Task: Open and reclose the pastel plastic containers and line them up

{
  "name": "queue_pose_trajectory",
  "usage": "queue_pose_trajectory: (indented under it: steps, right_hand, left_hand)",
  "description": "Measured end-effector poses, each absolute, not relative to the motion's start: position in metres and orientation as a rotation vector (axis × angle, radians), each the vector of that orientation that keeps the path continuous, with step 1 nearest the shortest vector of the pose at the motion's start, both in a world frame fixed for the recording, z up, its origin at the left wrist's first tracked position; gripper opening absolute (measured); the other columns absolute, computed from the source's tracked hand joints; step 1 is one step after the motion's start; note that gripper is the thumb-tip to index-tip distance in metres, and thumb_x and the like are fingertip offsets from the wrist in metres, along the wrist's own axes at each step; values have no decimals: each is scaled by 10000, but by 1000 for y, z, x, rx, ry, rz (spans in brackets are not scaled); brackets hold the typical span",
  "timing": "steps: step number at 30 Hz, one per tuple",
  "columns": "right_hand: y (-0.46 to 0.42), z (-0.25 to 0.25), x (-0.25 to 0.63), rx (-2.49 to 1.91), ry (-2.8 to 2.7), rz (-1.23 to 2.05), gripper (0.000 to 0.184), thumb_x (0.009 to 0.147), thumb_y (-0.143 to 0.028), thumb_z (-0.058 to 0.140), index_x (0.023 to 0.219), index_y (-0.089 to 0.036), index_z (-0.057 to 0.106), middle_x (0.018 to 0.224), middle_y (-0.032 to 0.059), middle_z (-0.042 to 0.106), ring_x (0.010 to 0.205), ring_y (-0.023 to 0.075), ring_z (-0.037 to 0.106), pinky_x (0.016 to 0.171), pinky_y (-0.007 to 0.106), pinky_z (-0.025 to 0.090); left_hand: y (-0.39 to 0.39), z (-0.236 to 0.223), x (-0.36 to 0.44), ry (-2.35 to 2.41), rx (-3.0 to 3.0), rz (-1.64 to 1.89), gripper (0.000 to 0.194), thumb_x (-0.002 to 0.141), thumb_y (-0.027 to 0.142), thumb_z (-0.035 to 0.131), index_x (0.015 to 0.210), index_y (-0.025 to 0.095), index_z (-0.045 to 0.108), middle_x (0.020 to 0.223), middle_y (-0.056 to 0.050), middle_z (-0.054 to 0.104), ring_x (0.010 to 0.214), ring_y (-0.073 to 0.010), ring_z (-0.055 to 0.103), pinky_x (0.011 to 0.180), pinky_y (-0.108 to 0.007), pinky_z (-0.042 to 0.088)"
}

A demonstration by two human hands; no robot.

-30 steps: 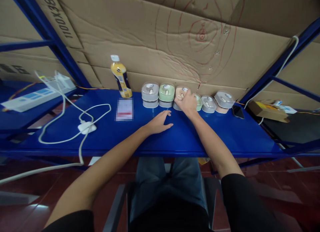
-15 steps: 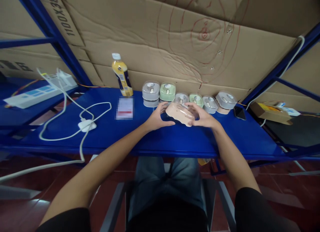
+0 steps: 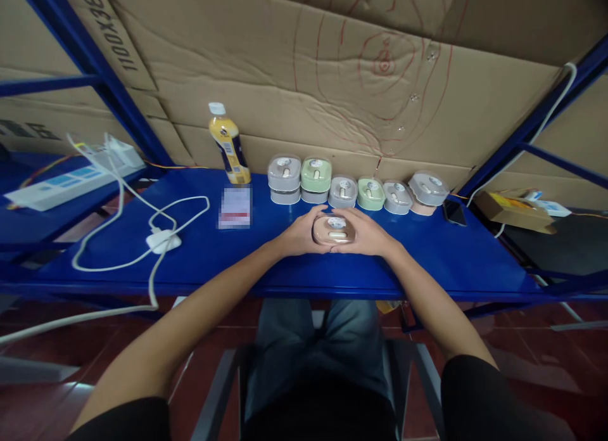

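A small pink container with a clear lid (image 3: 334,230) is level between my hands, over the front middle of the blue table. My left hand (image 3: 304,233) is wrapped round its left side. Round the right side curls my right hand (image 3: 368,233). The lid carries a round label and a pale latch. Behind it stand similar containers in a row: a grey stack (image 3: 284,178), a green-topped stack (image 3: 316,178), a single grey one (image 3: 342,192), a single green one (image 3: 370,193), another grey one (image 3: 398,197) and a grey-over-pink stack (image 3: 428,191).
A yellow drink bottle (image 3: 229,143) and a blurred-out card (image 3: 235,206) are left of the row. White cable with a white adapter (image 3: 164,240) loops across the left. A phone (image 3: 455,213) lies at the right, near an open carton (image 3: 515,211). Cardboard (image 3: 237,54) closes the back.
The pink container has turned from tilted to level and come slightly lower and left. Both my hands have closed in round its sides.
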State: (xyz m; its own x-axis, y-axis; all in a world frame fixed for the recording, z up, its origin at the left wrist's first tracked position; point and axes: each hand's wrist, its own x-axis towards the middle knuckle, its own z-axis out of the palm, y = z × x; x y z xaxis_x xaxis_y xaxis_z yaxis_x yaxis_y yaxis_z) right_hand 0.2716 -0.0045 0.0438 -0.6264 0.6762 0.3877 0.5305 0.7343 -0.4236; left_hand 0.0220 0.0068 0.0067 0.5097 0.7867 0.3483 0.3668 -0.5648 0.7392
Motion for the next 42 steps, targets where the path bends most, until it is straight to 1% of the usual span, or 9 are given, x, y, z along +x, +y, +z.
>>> queue_pose_trajectory:
  steps: [2, 4, 9, 14, 21, 27, 31, 37, 42]
  right_hand:
    - [-5, 47, 274, -901, -2339, 341, 835, 770, -626, 841, 1468, -262, 562, 1412, 147, 647, 1310, 386, 625, 1126, 582, 514]
    - [0, 49, 285, -931, -2229, 348, 737, 831, -606, 785, 1442, -255, 571, 1361, 136, 677, 1259, 363, 656, 1102, 563, 528]
    - [20, 45, 317, -1112, -2012, 349, 687, 861, -645, 727, 1393, -231, 592, 1209, 131, 731, 1106, 345, 700, 1002, 552, 570]
    - [24, 41, 322, -1134, -2013, 405, 709, 849, -691, 725, 1386, -245, 596, 1176, 115, 748, 1082, 340, 708, 978, 547, 582]
    - [23, 43, 323, -1189, -2088, 519, 679, 825, -636, 771, 1364, -252, 615, 1262, 108, 735, 1056, 324, 720, 984, 551, 589]
    - [25, 39, 323, -1194, -2116, 533, 659, 800, -592, 792, 1344, -253, 640, 1238, 99, 741, 1044, 325, 720, 979, 562, 591]
    - [19, 46, 318, -1090, -2054, 510, 670, 808, -565, 799, 1374, -247, 629, 1304, 111, 729, 1171, 333, 700, 1064, 555, 550]
    - [3, 58, 301, -825, -2172, 419, 758, 744, -577, 879, 1399, -276, 647, 1402, 117, 685, 1305, 336, 645, 1153, 542, 488]
    - [-3, 51, 281, -798, -2332, 430, 827, 737, -604, 880, 1457, -292, 621, 1410, 115, 660, 1289, 340, 653, 1130, 534, 516]
  left_hand:
    - [6, 8, 21, 963, 2193, 910, 1148, 636, 450, 932, 1589, 205, 341, 1441, -160, 614, 1324, -374, 623, 1136, -535, 498]
    - [4, 10, 19, 963, 2274, 897, 1043, 704, 454, 896, 1583, 200, 396, 1454, -155, 592, 1368, -368, 584, 1177, -530, 468]
    - [-2, 15, 18, 800, 2496, 834, 445, 926, 425, 716, 1344, 272, 724, 1401, -100, 564, 1390, -306, 545, 1202, -457, 461]
    - [5, 19, 11, 851, 2479, 905, 375, 990, 440, 628, 1264, 232, 776, 1362, -120, 584, 1383, -315, 522, 1195, -481, 456]
    - [32, 14, -20, 1171, 2340, 964, 415, 940, 541, 638, 1133, 208, 794, 1202, -107, 614, 1206, -303, 628, 1128, -510, 496]
    - [34, 10, -21, 1173, 2326, 965, 443, 898, 531, 700, 1211, 220, 733, 1251, -99, 606, 1197, -276, 644, 1117, -490, 511]
    - [21, 21, -9, 1021, 2403, 1073, 459, 922, 502, 697, 1277, 211, 686, 1321, -119, 623, 1277, -292, 620, 1160, -483, 477]
    - [1, 22, 13, 1049, 2342, 932, 928, 781, 548, 840, 1529, 189, 425, 1528, -177, 556, 1390, -366, 569, 1179, -515, 460]
    - [-1, 14, 22, 1011, 2257, 880, 1053, 732, 523, 881, 1578, 209, 338, 1520, -172, 575, 1372, -367, 600, 1152, -509, 491]
